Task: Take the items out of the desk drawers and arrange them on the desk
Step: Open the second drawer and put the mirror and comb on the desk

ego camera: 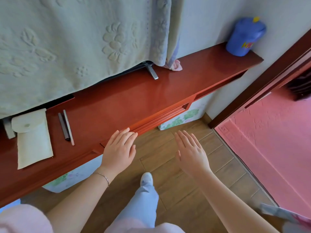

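A long red-brown desk (143, 96) runs along the wall, and its drawer front (161, 118) lies flush with the front edge. My left hand (120, 148) rests flat, fingers straight, on the desk's front edge at the drawer's left end. Over the wooden floor in front of the desk hovers my right hand (191, 152), fingers straight, holding nothing. On the desk at the left lie a pale cloth pouch (32, 137), a dark pen-like stick (64, 126) and a thin grey stick (68, 126) side by side.
A pale embossed cloth (75, 39) covers a screen whose metal foot (152, 72) stands on the desk. A blue container (244, 37) sits at the desk's far right end, a pink rag (175, 64) beside the cloth. Flowered boxes (181, 118) stand under the desk. A pink mat (269, 135) lies at the right.
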